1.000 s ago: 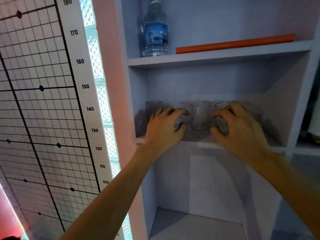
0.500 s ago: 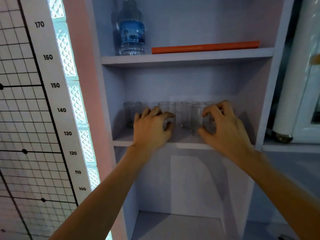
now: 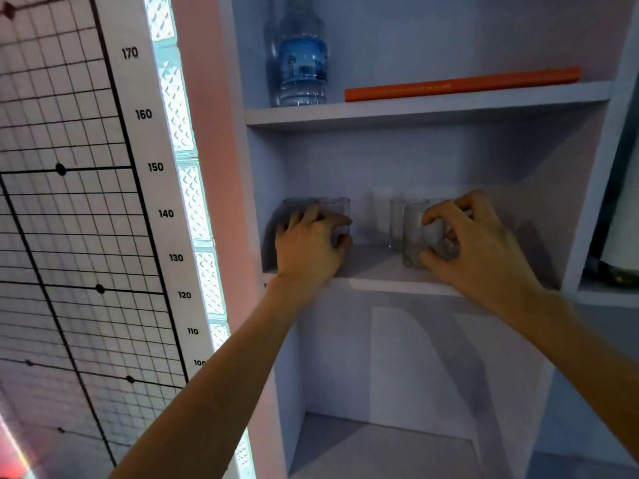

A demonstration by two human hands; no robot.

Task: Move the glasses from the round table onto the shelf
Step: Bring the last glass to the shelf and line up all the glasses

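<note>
Several clear glasses stand on the middle shelf point(image 3: 375, 269) of a pale shelving unit. My left hand point(image 3: 309, 247) is closed around one glass point(image 3: 339, 210), which stands right beside the leftmost glass point(image 3: 296, 205). Over at the right, my right hand point(image 3: 477, 243) curls around another glass point(image 3: 444, 242), mostly hidden by the fingers. Just left of that hand stands a free glass point(image 3: 412, 236), with one more glass point(image 3: 397, 216) behind it. The round table is out of view.
On the upper shelf point(image 3: 415, 110) stand a water bottle point(image 3: 302, 60) and a flat orange book point(image 3: 463, 84). Below is an open compartment point(image 3: 380, 444). A height-scale grid wall point(image 3: 69, 202) and a glass-block strip point(image 3: 186, 188) are at the left. A white cylinder point(image 3: 622, 236) stands at the right.
My left hand has slid its glass leftward, close to the leftmost glass. My right hand stays curled on its glass at the right. The view has shifted slightly.
</note>
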